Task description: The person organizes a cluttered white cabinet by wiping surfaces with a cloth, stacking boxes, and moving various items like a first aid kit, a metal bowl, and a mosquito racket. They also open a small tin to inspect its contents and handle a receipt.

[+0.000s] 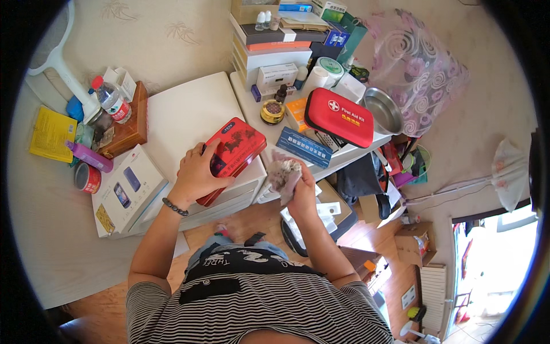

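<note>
Left of the red hard-shell case (344,109), our left hand (197,172) has its fingers spread, clasping the end of a red rectangular tin (243,140). Nearer us than the case, our right hand (303,195) pinches a crumpled greyish cloth (282,175).

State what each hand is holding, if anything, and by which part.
The right hand grips a crumpled cloth by its right side. The left hand grasps a red box by its left end.
</note>
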Demonstrator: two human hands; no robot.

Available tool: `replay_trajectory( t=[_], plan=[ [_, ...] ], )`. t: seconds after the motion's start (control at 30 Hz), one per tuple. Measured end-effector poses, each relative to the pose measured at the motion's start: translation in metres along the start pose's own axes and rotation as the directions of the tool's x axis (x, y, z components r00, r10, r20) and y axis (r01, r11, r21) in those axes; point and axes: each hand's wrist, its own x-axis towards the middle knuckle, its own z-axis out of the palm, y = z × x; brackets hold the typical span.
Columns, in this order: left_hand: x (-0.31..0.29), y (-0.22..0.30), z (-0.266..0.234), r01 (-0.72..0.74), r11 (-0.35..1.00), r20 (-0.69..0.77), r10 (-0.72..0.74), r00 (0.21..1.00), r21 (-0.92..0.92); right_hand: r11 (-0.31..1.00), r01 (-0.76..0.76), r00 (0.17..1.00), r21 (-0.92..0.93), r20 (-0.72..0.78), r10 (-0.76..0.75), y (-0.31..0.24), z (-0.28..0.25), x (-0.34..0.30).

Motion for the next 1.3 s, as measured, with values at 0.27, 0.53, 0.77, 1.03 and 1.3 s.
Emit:
replay_trajectory(
  t=[0.27,0.53,0.77,1.03,1.3],
  plan=[
    [-0.003,0.004,0.023,-0.022,0.973,-0.167,0.062,0.984,0.23,0.502,0.588,0.796,-0.634,0.343,-0.498,0.024,0.049,0.09],
    [-0.05,-0.018,0.003,0.046,0.989,-0.149,-0.024,0.989,0.142,0.306,0.623,0.775,-0.72,0.512,-0.37,0.04,0.052,0.104],
    [-0.06,-0.043,0.023,-0.006,0.963,-0.253,-0.065,0.965,-0.271,-0.031,0.718,0.688,-0.695,0.717,-0.111,0.072,0.091,0.105],
    [-0.062,-0.051,0.035,-0.096,0.965,-0.378,-0.003,0.926,-0.244,0.37,0.802,0.502,-0.468,0.865,0.005,0.089,0.1,0.017],
    [-0.06,-0.04,0.024,-0.032,0.992,-0.283,-0.003,0.959,-0.12,0.145,0.617,0.772,-0.773,0.56,-0.302,0.03,0.031,0.085]
  ],
)
